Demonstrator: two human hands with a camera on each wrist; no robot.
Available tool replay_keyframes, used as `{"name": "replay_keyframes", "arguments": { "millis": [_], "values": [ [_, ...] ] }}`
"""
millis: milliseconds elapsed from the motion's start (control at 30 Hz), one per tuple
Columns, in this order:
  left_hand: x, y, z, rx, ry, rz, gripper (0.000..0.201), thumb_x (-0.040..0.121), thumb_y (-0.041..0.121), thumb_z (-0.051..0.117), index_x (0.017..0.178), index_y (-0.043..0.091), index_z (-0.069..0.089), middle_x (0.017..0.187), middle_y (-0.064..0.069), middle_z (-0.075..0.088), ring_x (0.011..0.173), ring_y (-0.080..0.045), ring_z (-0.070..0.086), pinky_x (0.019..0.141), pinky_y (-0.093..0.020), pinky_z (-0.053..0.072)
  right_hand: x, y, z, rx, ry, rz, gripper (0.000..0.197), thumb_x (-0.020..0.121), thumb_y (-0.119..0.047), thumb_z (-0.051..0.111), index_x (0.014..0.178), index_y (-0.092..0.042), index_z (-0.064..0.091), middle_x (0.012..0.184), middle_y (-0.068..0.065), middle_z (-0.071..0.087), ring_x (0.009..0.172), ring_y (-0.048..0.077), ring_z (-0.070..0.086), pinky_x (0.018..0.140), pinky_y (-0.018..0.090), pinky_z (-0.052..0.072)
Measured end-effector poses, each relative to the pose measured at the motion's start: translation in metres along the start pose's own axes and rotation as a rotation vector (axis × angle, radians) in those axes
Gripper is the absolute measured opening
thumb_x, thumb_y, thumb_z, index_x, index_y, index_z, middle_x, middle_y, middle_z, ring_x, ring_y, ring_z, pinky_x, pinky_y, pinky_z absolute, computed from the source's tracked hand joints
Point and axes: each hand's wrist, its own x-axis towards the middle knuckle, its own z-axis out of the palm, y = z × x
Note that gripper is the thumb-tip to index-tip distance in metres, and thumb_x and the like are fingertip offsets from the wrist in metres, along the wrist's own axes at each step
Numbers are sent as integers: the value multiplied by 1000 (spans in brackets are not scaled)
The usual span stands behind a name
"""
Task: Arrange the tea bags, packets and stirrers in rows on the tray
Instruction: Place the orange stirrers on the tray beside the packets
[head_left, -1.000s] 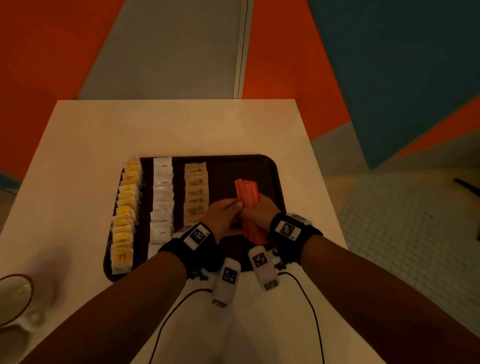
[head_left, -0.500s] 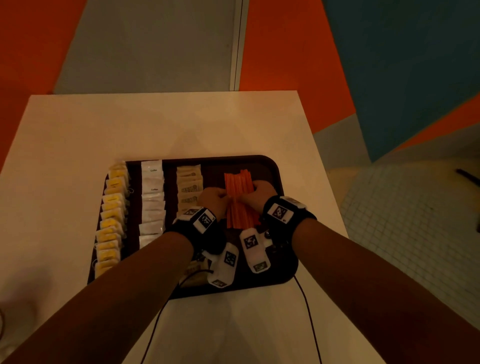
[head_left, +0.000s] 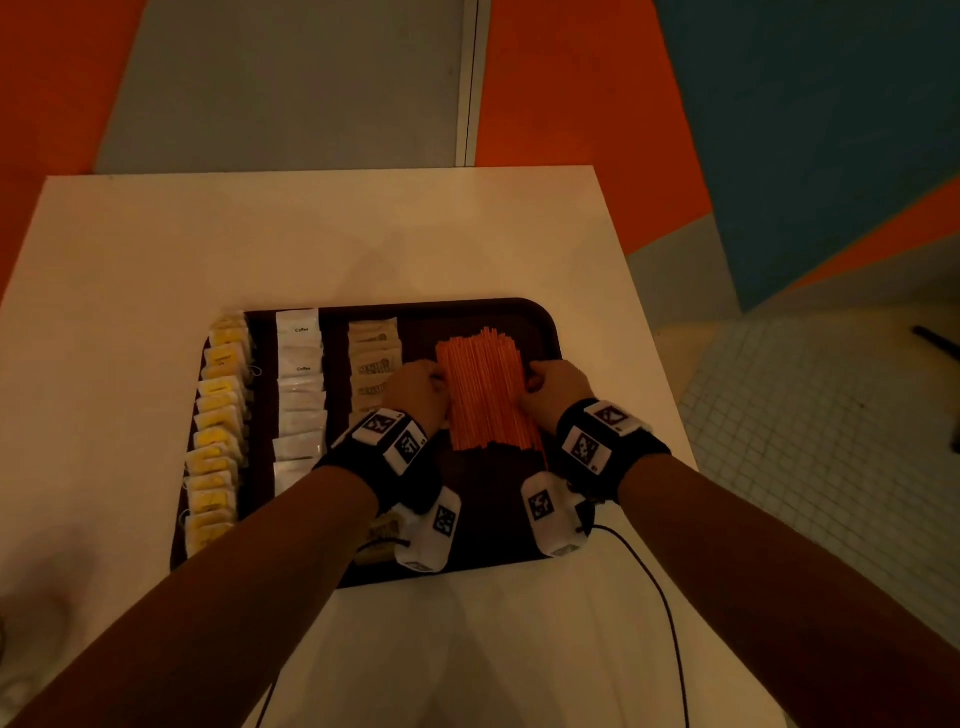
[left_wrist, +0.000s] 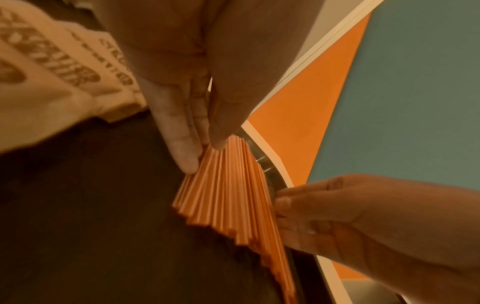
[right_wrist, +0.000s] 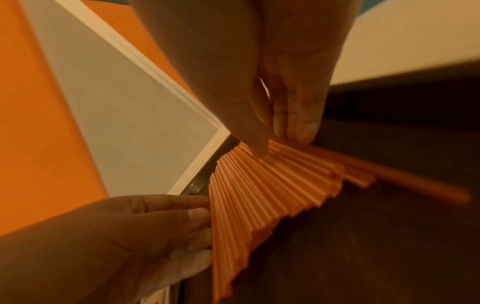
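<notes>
The orange stirrers (head_left: 485, 395) lie flat as one side-by-side layer on the right part of the dark tray (head_left: 540, 322), long axes running from the near edge toward the far edge, near ends uneven. The left hand (head_left: 415, 389) presses straight fingertips (left_wrist: 185, 158) against the layer's left side; the right hand (head_left: 556, 387) does the same on the right side with straight fingers (right_wrist: 306, 127), neither grip closed round anything. Left of the stirrers stand rows of tan packets (head_left: 374, 358), white coffee packets (head_left: 300, 395) and yellow tea bags (head_left: 218, 431). The tray sits on a white surface (head_left: 311, 234).
</notes>
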Motion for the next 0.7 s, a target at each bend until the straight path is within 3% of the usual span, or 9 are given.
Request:
{"name": "replay_keyframes", "arguments": {
  "millis": [200,333,400,500,600,700],
  "values": [
    [2,4,-12,256,-69,38,30,91,0,45,118,-3,56,116,-23,60,101,-38,61,87,-48,52,-2,10,-16,-51,-71,-58,23,83,-12,55,98,2,66,101,16,68,91,27,63,76,32,51],
    [10,15,-24,511,-43,160,24,88,2,47,103,-5,64,109,-22,64,96,-34,63,84,-41,53,-15,13,-31,-5,-76,-131,19,84,-7,56,100,-7,67,104,4,64,96,17,59,79,23,45],
    [16,28,-24,595,-27,284,26,88,1,44,104,-3,64,114,-19,62,102,-32,59,86,-35,48,-25,14,-34,-14,-256,-170,17,85,-5,56,96,-9,68,97,1,63,90,12,57,74,17,45],
    [25,48,-16,622,-131,392,40,91,1,38,130,2,47,139,-18,44,126,-31,42,103,-34,32,-34,17,-24,-113,-570,-181,22,90,-4,48,99,-4,68,102,7,66,92,15,59,70,7,41],
    [33,57,-2,736,-258,392,52,95,7,33,145,7,20,155,-12,14,143,-23,16,115,-29,10,-33,23,-8,-127,-592,-148,29,91,1,43,110,-2,64,115,15,63,108,25,58,70,1,38],
    [39,57,7,795,-291,401,50,96,9,33,144,8,21,155,-11,14,143,-25,16,115,-29,9,-31,23,-1,-103,-567,-142,34,91,5,40,117,-3,60,118,16,61,112,26,55,81,9,36]
  ]
}}
